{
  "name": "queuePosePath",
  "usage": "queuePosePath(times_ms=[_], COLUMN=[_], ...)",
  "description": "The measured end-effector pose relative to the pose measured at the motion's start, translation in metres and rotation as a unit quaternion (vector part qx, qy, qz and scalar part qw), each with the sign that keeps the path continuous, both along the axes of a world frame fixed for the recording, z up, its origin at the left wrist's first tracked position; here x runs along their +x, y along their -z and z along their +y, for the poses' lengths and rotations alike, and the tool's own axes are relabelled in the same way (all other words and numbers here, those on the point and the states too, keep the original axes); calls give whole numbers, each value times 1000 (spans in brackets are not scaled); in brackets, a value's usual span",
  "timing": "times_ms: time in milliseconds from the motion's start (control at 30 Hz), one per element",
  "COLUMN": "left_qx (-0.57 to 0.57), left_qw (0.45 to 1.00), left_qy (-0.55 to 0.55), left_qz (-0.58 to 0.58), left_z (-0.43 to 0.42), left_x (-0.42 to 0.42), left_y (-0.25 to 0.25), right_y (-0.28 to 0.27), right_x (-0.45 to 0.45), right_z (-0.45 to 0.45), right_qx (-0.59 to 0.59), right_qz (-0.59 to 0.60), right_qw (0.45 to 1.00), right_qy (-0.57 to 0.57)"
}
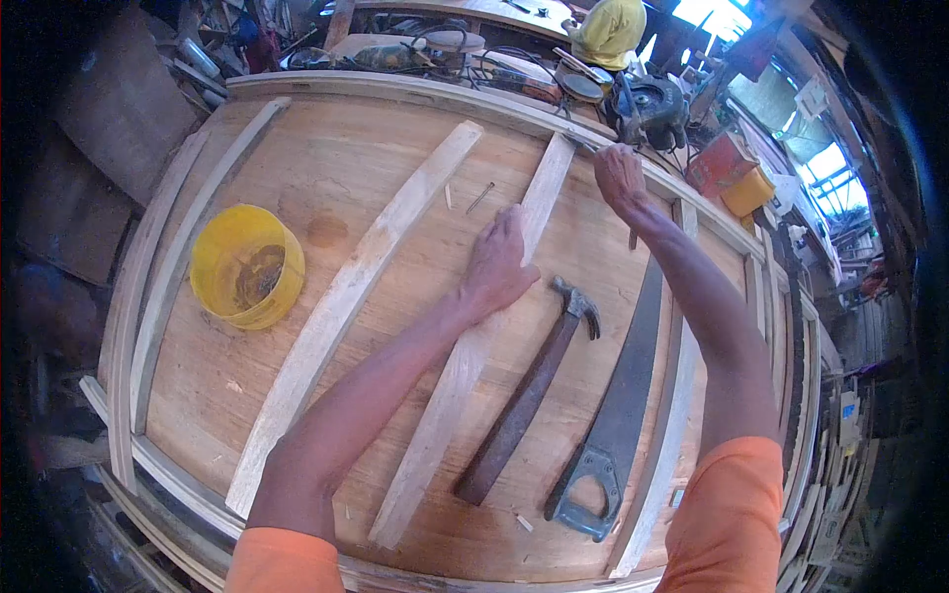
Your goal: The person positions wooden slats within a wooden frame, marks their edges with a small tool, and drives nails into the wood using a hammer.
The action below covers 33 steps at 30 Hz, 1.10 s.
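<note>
My left hand point(499, 262) rests on a wooden slat point(435, 435), its fingers wrapped over the edge. Near the slat's far end, my right hand point(620, 178) is closed around a thin tool that reaches toward the frame rail; most of it is hidden by the fist. A claw hammer point(524, 410) lies between this slat and a handsaw point(618, 395). Left of my left hand, a nail point(480, 198) lies on the plywood panel point(395, 326). Another slat point(346, 296) lies farther left.
A yellow bucket point(247, 267) with small items inside stands on the panel at the left. Power tools and cables lie beyond the far rail point(415, 94), beside a circular saw point(649, 107). A red box point(722, 163) sits at the right. Someone in yellow point(610, 32) is at the back.
</note>
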State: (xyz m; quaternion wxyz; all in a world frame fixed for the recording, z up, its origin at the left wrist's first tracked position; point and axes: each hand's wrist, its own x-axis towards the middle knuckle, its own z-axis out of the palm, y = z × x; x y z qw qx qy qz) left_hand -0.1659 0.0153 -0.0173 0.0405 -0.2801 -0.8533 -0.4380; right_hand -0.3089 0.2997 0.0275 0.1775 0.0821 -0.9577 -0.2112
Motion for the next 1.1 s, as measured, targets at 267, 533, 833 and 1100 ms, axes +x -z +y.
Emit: queuePosePath(times_ms=[267, 533, 833, 1100], left_qx=[-8, 4, -1, 0], left_qw=[1000, 1000, 1000, 1000], left_qy=[-8, 8, -11, -17], left_qz=[27, -1, 25, 27], left_z=[0, 0, 0, 2], left_x=[0, -1, -1, 0], left_y=[2, 1, 4, 4], right_y=[4, 9, 16, 19], right_x=[-8, 1, 6, 8], right_z=[4, 3, -4, -32], right_qx=[126, 183, 201, 165], right_qz=[38, 44, 100, 70], right_qw=[991, 980, 973, 977], right_qy=[6, 56, 60, 118])
